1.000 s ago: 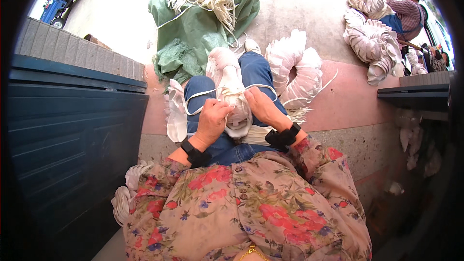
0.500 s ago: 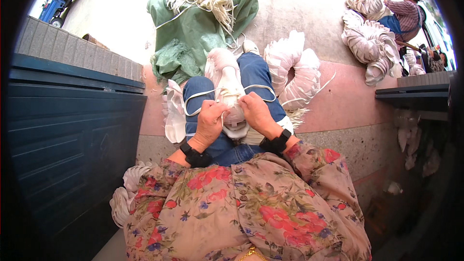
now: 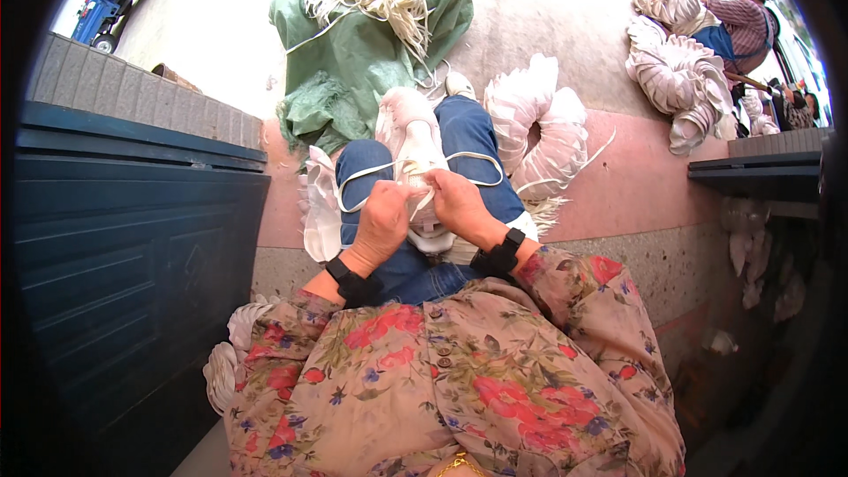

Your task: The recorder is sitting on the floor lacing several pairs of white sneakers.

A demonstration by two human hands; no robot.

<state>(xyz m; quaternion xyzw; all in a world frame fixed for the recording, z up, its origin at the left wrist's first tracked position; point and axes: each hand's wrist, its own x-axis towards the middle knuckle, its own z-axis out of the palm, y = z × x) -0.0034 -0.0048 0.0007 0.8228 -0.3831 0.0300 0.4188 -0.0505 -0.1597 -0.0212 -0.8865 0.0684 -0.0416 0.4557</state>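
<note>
Two hands work over my lap, outdoors on a pale paved floor (image 3: 565, 26) beside a dark blue wall (image 3: 132, 247). Left hand (image 3: 382, 218) and right hand (image 3: 457, 203) both pinch a white lace (image 3: 481, 159) on a white shoe (image 3: 413, 146) atop my knees; open ground ahead

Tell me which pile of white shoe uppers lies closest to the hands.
The curved stack of white uppers just beyond the person's right knee; the other big pile lies far off beside another person.
</note>
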